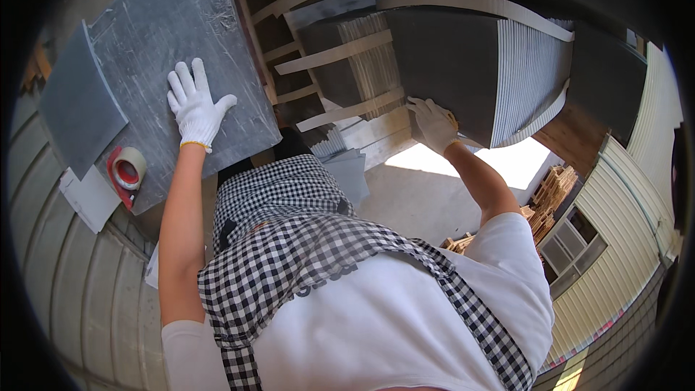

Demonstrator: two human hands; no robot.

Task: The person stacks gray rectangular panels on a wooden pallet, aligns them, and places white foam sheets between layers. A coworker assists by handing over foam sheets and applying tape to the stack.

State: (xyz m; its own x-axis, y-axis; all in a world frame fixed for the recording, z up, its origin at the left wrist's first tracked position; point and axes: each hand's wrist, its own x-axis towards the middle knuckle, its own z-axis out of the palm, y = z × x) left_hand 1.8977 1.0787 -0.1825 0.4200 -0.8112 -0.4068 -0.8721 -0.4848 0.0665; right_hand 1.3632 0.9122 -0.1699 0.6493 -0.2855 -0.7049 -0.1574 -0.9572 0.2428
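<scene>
My left hand (195,107), in a white knit glove, lies flat with its fingers spread on a large scuffed grey sheet (156,25) at the left. My right hand (435,124), also gloved, rests at the near edge of a stack of dark sheets (445,65). Its fingers lie stretched along the top and grip nothing that I can see. Pale straps or strips (337,53) stick out from the left side of that stack. Closely layered edges (532,76) show at its right end.
A tape roll (138,160) sits at the grey sheet's near left corner, by a smaller grey panel (79,101). Wooden framing (250,36) runs between the sheet and the stack. At the right, wooden pallets (554,192) stand by a ribbed wall (622,224) with a window.
</scene>
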